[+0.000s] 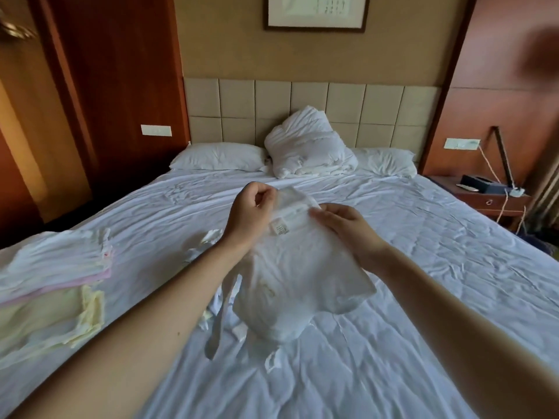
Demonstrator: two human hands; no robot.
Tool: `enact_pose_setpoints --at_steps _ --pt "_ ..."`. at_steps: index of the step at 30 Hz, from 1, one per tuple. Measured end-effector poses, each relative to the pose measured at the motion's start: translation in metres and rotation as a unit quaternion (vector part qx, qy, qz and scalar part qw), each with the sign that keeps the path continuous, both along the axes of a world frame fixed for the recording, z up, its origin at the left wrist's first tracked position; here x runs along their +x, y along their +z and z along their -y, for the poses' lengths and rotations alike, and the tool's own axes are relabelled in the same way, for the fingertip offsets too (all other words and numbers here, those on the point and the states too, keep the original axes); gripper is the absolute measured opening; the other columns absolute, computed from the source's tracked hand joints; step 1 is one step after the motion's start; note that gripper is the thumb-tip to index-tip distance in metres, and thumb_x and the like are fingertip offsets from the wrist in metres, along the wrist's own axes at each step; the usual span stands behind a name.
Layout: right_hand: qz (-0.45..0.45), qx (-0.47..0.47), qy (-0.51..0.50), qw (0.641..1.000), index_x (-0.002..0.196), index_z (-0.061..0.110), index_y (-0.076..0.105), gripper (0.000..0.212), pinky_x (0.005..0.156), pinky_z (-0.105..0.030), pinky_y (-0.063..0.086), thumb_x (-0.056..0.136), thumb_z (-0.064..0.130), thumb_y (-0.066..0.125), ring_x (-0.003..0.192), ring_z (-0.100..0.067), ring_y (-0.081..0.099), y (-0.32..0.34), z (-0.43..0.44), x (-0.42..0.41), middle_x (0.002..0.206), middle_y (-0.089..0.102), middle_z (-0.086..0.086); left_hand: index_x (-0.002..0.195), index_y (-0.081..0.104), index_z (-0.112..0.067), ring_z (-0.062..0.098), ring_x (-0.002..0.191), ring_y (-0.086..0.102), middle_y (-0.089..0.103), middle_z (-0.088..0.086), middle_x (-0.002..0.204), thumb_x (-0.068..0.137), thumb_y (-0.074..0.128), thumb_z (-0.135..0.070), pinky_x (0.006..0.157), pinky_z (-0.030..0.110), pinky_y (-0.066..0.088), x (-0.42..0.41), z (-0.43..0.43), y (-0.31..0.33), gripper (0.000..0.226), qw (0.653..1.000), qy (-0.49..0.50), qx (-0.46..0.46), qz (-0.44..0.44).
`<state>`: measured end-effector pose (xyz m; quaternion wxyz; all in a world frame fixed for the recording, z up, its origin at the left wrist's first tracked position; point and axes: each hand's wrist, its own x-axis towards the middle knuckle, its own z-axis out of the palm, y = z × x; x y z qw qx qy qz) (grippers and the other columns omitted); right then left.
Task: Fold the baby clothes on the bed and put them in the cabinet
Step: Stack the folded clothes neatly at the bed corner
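**Two hands, one white baby garment, held over the bed**

Item 1. White baby garment [302, 276], thin cloth, held up above the middle of the bed [423, 267]. A small printed label [279, 228] showed near its upper edge. Narrow ties [217, 322] dangled from its left side toward the sheet. Whether the lower hem touched the sheet could not be told.

Item 2. Left hand [251, 210]: fingers curled, pinching the garment's upper left corner.

Item 3. Right hand [348, 231]: fingers lay nearly straight across the upper edge, just right of the label. The thumb was hidden behind the cloth, so a pinch could not be confirmed.

Item 4. Folded stack [57, 261], white with a pink layer, on the bed's left side, well apart from the held garment.

Item 5. Pale yellow folded pile [51, 319], just in front of that stack and touching it.

Item 6. Small white pieces [211, 237], unfolded, on the sheet behind the left wrist.

Item 7. Two pillows, left [217, 157] and right [390, 161], flat at the padded headboard [302, 101]; a bundled duvet [305, 146] propped between them.

Item 8. Nightstand [490, 201], right of the bed, carrying a dark tissue box [481, 180].

Item 9. Framed picture [314, 12] on the wall above the headboard.
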<state>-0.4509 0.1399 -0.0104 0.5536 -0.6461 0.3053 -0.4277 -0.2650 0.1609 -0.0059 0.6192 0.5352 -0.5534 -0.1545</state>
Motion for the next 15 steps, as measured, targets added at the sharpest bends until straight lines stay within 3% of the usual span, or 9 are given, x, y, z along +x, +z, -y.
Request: enact_pose_setpoints --at_steps 6,8,10,12,15 --pt "0.052 -0.019 -0.028 0.998 0.071 0.015 0.062 0.022 0.054 -0.022 0.041 0.093 0.018 0.063 0.059 -0.012 0.049 0.020 -0.016 -0.018 0.067 0.053 -0.003 0.088 0.068 -0.014 0.007 0.066 0.053 0.060 -0.004 0.074 0.098 0.054 -0.025 0.056 0.014 0.041 -0.022 -0.012 0.029 0.020 0.981 -0.078 0.138 0.108" --pt "0.067 -0.019 -0.042 0.997 0.073 0.015 0.063 0.021 0.058 -0.020 0.043 0.093 0.013 0.059 0.063 -0.010 0.052 0.021 -0.023 -0.023 0.068 0.056 0.000 0.091 0.066 -0.015 0.010 0.073 0.053 0.058 -0.002 0.077 0.101 0.044 -0.041 0.065 0.017 0.041 -0.027 -0.017 0.029 0.036 0.969 -0.099 0.190 0.121" --pt "0.056 -0.009 -0.092 0.994 0.072 0.015 0.062 0.023 0.056 -0.019 0.042 0.093 0.009 0.055 0.059 -0.006 0.052 0.013 -0.028 -0.029 0.063 0.056 0.004 0.098 0.066 -0.021 0.014 0.091 0.058 0.063 -0.002 0.094 0.101 0.032 -0.053 0.086 0.026 0.044 -0.033 -0.019 0.017 0.046 0.964 -0.111 0.219 0.103" --pt "0.033 0.025 -0.149 0.988 0.073 0.012 0.062 0.023 0.049 -0.017 0.039 0.093 0.008 0.052 0.052 -0.007 0.049 -0.008 -0.030 -0.039 0.059 0.054 0.002 0.103 0.067 -0.019 0.014 0.095 0.058 0.062 -0.004 0.095 0.102 0.036 -0.049 0.092 0.031 0.044 -0.041 -0.020 -0.011 0.043 0.967 -0.114 0.206 0.092" --pt "-0.037 0.086 -0.233 0.968 0.074 0.009 0.059 0.021 0.039 -0.015 0.037 0.091 0.007 0.049 0.043 -0.013 0.047 -0.057 -0.031 -0.058 0.056 0.049 -0.004 0.108 0.061 -0.014 0.013 0.094 0.057 0.062 0.000 0.099 0.101 0.050 -0.029 0.085 0.028 0.043 -0.048 -0.022 -0.075 0.020 0.959 -0.152 0.223 0.088"
